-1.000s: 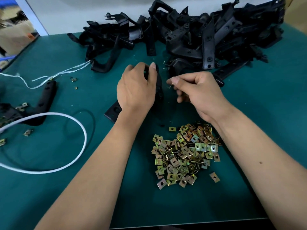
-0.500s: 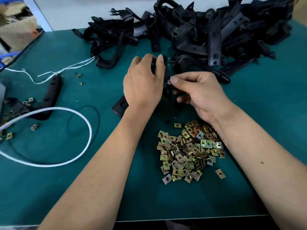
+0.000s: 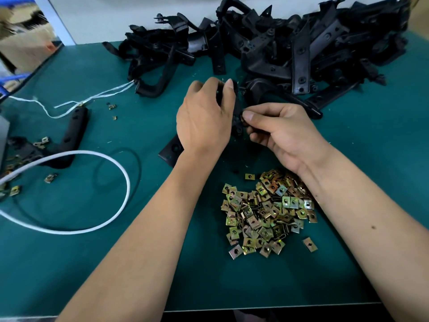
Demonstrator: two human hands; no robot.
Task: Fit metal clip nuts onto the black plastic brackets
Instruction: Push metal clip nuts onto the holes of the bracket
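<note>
1. Head view: the left hand (image 3: 204, 119) is wrapped around a matte black plastic bracket (image 3: 236, 112), whose flat holed end (image 3: 171, 149) rests on the green mat (image 3: 116, 263).
2. The right hand (image 3: 283, 135) pinches at the bracket's edge; any clip nut under its fingertips is hidden.
3. Thin, square, brassy clip nuts (image 3: 267, 212) lie heaped below the wrists; a tangled bracket pile (image 3: 290, 49) sits behind.
4. Since half a second ago, the right thumb has closed in against the bracket.
</note>
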